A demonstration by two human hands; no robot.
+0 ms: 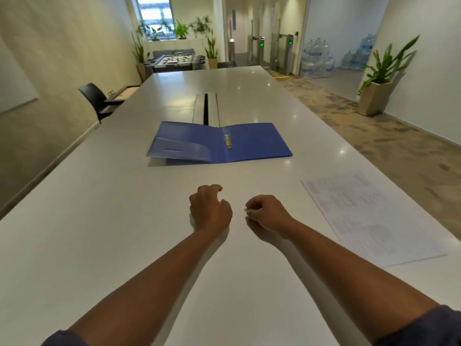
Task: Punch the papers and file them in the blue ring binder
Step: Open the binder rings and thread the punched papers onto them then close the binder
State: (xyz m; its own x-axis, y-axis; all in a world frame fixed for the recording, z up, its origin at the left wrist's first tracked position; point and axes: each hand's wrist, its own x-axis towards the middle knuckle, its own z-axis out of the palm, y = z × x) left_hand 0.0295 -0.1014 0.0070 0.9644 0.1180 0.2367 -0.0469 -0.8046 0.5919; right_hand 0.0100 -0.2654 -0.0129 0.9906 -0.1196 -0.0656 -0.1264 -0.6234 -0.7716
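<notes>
The blue ring binder [252, 142] lies open and flat on the white table [99, 221], its metal ring mechanism [228, 141] showing at the spine. A stack of printed papers [369, 218] rests on the table to the right, near the table's edge. My left hand [209, 211] and my right hand [265, 216] sit side by side on the table, in front of the binder and left of the papers. Both have their fingers curled in. A small pale spot shows at my right fingertips; I cannot tell what it is. No hole punch is visible.
A cable slot [206, 108] runs along the table's middle behind the binder. A black chair [96, 98] stands at the left side. A potted plant [379, 81] and water bottles [316, 61] stand on the floor to the right.
</notes>
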